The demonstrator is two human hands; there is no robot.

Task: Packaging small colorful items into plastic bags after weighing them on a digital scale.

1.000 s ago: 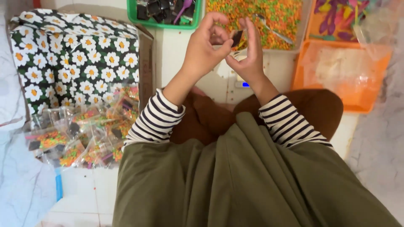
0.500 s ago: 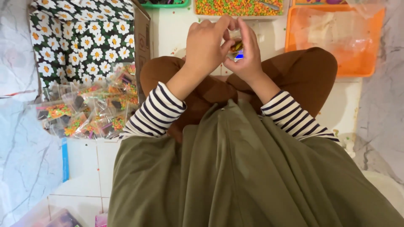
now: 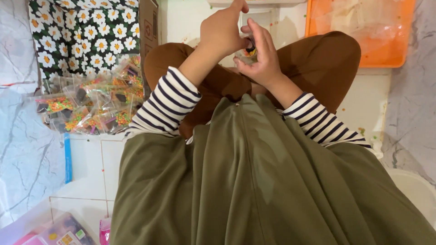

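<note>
My left hand [image 3: 225,29] and my right hand [image 3: 261,56] meet above my crossed legs in brown trousers [image 3: 318,59]. Together they pinch a small clear packet [image 3: 249,51] with orange and dark bits inside. Most of the packet is hidden behind my fingers. Both arms wear black-and-white striped sleeves, and an olive-green cloth [image 3: 254,181] covers my lap.
A pile of small filled clear packets [image 3: 91,106] lies on the floor at the left, beside a box wrapped in daisy-print fabric [image 3: 86,31]. An orange tray [image 3: 363,27] with clear plastic sits at the top right. A white tiled floor and a plastic bin [image 3: 50,227] are below left.
The camera view has tilted down and towards me, so the trays of beads at the top have left the picture. My hands stay together on the small packet, closer to my knees.
</note>
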